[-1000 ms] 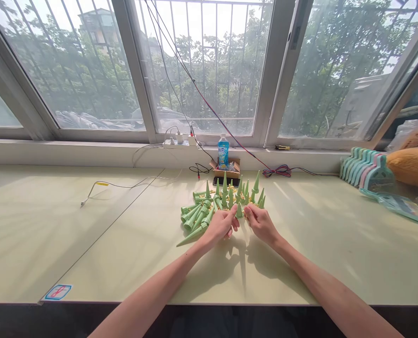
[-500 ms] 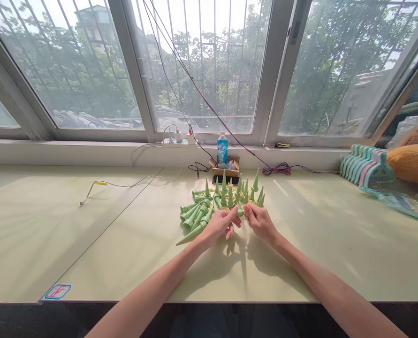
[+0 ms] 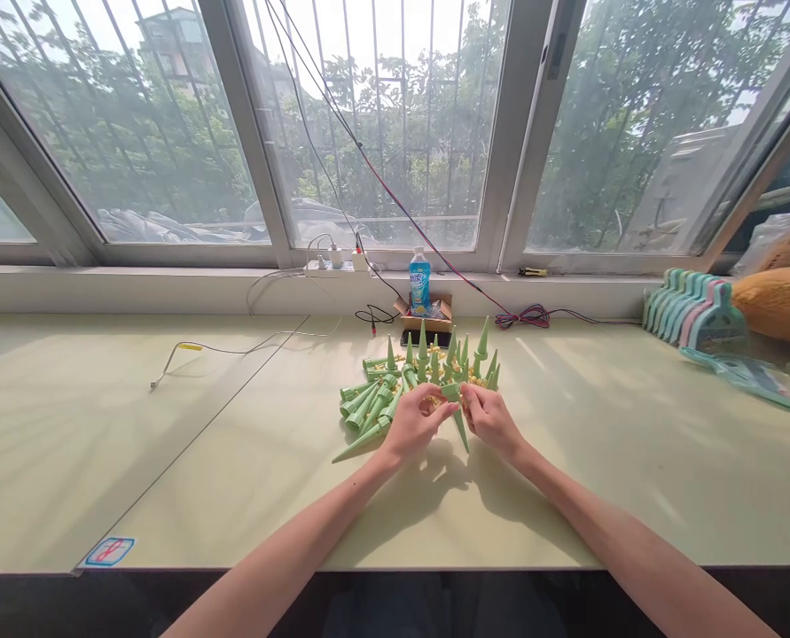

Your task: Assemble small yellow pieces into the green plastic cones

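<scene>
My left hand holds a green plastic plant watering spike by its wide collar, between thumb and fingers. The cone of this spike points down and slightly right, above the table. At the collar's right side, my right hand has thumb and forefinger pinched together. Whatever sits between those fingertips is too small and covered to make out. Just behind the hands lies a pile of similar green spikes, some standing upright, others on their sides. Small yellow parts are scattered among them.
Behind the pile, a blue bottle stands by an open cardboard box, near a dark flat object. Coiled cable lies at the back. Pastel dustpan-like pieces stand at right. A yellow-tagged wire is at left.
The held spike has turned, so its cone now hangs downward and its collar shows from the side. My left hand has changed its grip around the collar; my right hand stays nearly in place.
</scene>
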